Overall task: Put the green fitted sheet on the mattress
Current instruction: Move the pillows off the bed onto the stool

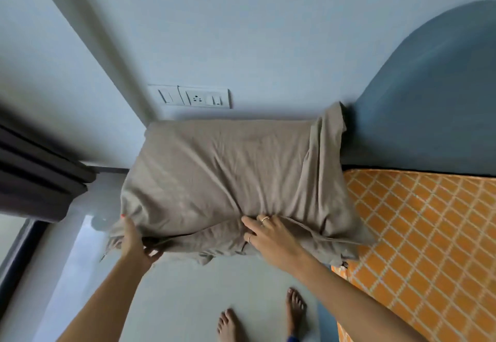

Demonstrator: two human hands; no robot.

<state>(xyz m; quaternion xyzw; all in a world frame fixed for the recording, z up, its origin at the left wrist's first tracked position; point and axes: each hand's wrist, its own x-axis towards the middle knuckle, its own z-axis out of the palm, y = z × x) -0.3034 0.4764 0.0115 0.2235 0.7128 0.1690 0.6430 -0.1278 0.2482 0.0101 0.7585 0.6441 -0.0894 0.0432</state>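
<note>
The left hand [134, 242] grips the loose lower hem of the sheet [222, 178], fingers curled under the cloth and thumb on the outside, at the sheet's left corner. The right hand [268, 237] lies flat with straight fingers, pressing the cloth near the middle of the same hem. The sheet looks grey-beige in this light rather than plainly green. It is stretched over something bulky beside the mattress's head corner, against the wall under the switch plate [190, 96]; what it covers I cannot tell. One fold trails up onto the blue headboard [429, 95].

The orange quilted mattress [418, 234] lies bare wherever it shows, with only its left edge touched by cloth. I judge the task barely begun: no corner is visibly hooked, and spreading and tucking remain.
</note>
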